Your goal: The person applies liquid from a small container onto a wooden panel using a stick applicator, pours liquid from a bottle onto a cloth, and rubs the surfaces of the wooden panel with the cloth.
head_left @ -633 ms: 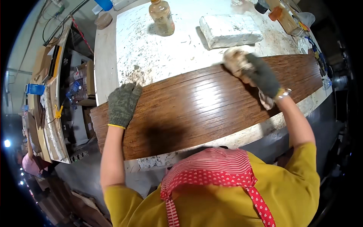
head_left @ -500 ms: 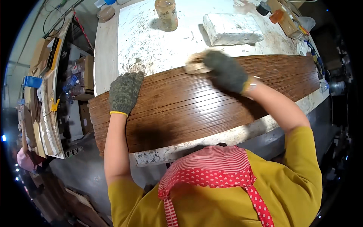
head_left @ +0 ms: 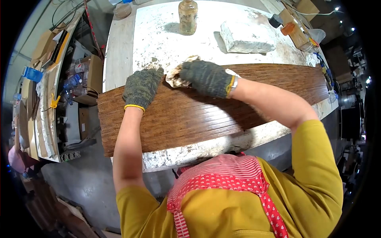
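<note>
A long brown wooden board (head_left: 170, 127) with dark grain lines lies across the table in front of me. My left hand (head_left: 142, 88), in a dark grey-green knitted glove with a yellow cuff, holds the board's far edge towards its left end; its fingertips are partly hidden. Gloved the same way, my right hand (head_left: 208, 78) is closed on a crumpled, stained cream rag (head_left: 174, 77). The rag touches the board near the far edge, a short way to the right of my left hand.
Beyond the board, a jar of brownish liquid (head_left: 187, 18) and a white wrapped block (head_left: 248, 37) stand on the stained white table (head_left: 158, 43). An orange lump (head_left: 288, 28) and a dark cup (head_left: 275, 20) sit at the far right. Cluttered shelving (head_left: 53, 99) stands to the left.
My right hand has swept the rag leftward along the board, closer to my left hand. My left hand stays at the far edge. The whole view has shifted slightly.
</note>
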The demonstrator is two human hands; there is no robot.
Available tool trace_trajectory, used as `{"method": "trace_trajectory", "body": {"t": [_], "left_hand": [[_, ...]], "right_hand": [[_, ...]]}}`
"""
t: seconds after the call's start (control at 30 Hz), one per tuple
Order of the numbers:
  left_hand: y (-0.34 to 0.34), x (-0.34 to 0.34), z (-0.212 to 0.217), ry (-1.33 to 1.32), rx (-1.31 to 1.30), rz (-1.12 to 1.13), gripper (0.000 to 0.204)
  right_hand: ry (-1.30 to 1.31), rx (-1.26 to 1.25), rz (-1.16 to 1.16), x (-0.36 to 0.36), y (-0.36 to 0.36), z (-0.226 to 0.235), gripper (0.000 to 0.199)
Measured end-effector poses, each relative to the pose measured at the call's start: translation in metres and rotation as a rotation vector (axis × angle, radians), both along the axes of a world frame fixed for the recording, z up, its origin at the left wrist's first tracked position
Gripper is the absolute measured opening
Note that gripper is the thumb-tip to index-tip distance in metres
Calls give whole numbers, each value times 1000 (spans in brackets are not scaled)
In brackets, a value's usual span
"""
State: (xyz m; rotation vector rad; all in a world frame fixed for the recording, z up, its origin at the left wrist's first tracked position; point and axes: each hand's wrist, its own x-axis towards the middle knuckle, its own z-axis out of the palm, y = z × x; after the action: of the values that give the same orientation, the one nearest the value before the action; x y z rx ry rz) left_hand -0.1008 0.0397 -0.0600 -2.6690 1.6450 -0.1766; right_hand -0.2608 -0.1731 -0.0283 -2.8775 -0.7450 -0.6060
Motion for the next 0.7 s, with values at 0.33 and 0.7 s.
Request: {"method": "trace_trajectory", "body": {"t": [0.33,0.7], "left_hand": [[-1,-2,7,50,133,1,34],[2,3,-4,30,33,20,35]], "right_hand": [[24,-111,47,2,2,5,29],[221,-88,5,-2,-8,-1,21]]}}
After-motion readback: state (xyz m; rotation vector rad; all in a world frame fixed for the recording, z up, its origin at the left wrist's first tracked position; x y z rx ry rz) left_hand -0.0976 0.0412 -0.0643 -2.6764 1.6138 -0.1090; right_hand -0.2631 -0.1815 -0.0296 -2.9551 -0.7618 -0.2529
